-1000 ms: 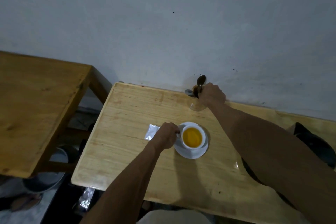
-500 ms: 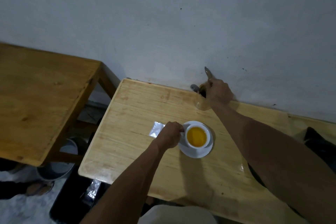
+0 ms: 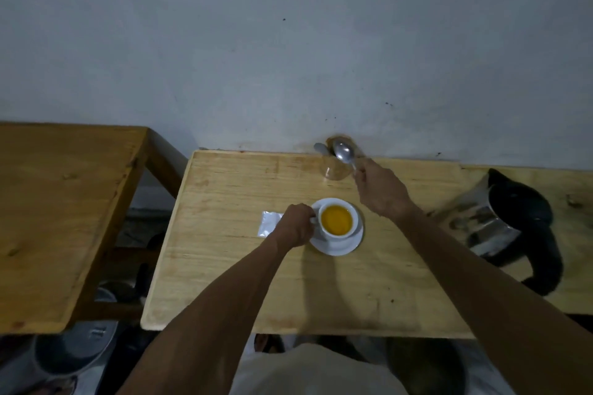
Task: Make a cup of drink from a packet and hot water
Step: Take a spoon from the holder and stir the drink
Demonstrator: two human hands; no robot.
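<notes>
A white cup (image 3: 337,221) full of orange-yellow drink stands on a white saucer (image 3: 337,245) in the middle of the light wooden table (image 3: 224,282). My left hand (image 3: 296,228) grips the cup's handle on its left side. My right hand (image 3: 382,191) holds a metal spoon (image 3: 344,152) by its handle, bowl up, just above a clear glass (image 3: 335,170) at the wall; another utensil stands in that glass. A silver packet (image 3: 269,223) lies flat on the table, partly hidden by my left hand.
A steel kettle (image 3: 500,221) with a black lid and handle stands at the table's right. A darker wooden table (image 3: 57,202) sits to the left with a gap between. The grey wall runs along the back edge. Grey basins lie on the floor at lower left.
My right hand has drawn a spoon out of the glass and pulled back toward the cup. My left hand stays on the cup's handle. The camera view has shifted, bringing the kettle in.
</notes>
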